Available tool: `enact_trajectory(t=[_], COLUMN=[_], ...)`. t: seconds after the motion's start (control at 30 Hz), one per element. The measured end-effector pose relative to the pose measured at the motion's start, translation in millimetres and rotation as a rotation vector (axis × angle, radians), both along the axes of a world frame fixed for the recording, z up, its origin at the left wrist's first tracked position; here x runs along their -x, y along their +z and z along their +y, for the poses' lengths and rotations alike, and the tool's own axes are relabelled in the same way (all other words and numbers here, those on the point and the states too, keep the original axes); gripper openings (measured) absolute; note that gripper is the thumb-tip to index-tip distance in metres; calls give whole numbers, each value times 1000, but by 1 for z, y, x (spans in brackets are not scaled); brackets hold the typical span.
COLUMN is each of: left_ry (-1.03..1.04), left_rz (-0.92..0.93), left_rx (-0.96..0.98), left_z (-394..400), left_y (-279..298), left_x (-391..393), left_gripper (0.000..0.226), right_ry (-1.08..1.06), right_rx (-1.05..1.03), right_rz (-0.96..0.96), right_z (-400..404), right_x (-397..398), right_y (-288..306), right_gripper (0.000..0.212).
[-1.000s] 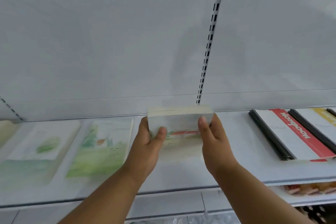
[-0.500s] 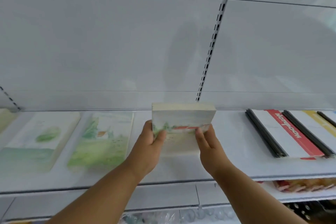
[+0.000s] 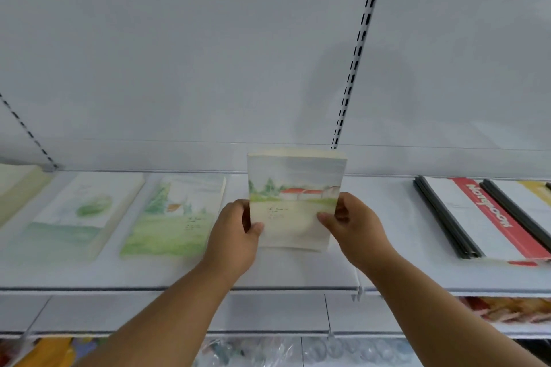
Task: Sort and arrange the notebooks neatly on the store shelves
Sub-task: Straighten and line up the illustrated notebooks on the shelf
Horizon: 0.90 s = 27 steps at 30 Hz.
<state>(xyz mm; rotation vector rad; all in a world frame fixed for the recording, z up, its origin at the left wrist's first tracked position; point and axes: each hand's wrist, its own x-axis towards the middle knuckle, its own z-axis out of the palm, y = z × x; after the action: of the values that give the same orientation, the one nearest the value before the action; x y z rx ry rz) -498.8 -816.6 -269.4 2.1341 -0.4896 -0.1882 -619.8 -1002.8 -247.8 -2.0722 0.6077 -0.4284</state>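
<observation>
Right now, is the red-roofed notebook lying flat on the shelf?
No, both the left hand and right hand hold the red-roofed notebook tilted up above the shelf.

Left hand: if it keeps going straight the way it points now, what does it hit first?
The left hand holds the notebook and points up toward the shelf's back wall. Nothing shows between them, so the wall probably comes first, though depth is unclear.

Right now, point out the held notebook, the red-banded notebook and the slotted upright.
held notebook point(image 3: 293, 188), head view, cover's painted scene
red-banded notebook point(image 3: 492, 211), head view, red band
slotted upright point(image 3: 359, 45), head view, mid-strip
</observation>
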Motion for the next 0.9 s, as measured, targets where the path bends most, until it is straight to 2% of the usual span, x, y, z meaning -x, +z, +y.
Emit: enact_trajectory(t=[0.07,0.17,0.27,0.43,0.53,0.63,0.7,0.73,0.8,0.9], left_ry=[-10,-23,19,2,-34,-41,-72,-105,-184,-269], left_rz=[87,351,435,329,245,129,100,110,107,-62], left_rx=[-39,-96,-221,-402,-480,-513,-506,-499,-495,-582], left_z=[-2,-12,-24,-31,-32,-32,-24,-18,-4,6], left_y=[11,22,20,12,14,16,14,13,11,7], left_x=[-6,-17,-25,-29,-27,-22,-18,-15,-8,4], left_gripper=[16,2,13,16,20,11,21,33,52,43], right_ry=[-37,-71,-88,-101,-117,-94,-87,-75,-28,126], right_rx=[-11,-165,-240,-193,-152,54,205,204,160,240], right_rz=[61,206,393,509,515,593,586,552,508,549], right_z=[-7,-16,-18,-18,-21,-20,-18,-17,-10,1], right_x=[-8,-22,-32,-47,-53,-52,-42,-35,-18,-2], right_y=[6,12,11,1,-4,-5,-7,-8,-7,-8], right_gripper=[7,21,25,23,33,34,36,41,66,81])
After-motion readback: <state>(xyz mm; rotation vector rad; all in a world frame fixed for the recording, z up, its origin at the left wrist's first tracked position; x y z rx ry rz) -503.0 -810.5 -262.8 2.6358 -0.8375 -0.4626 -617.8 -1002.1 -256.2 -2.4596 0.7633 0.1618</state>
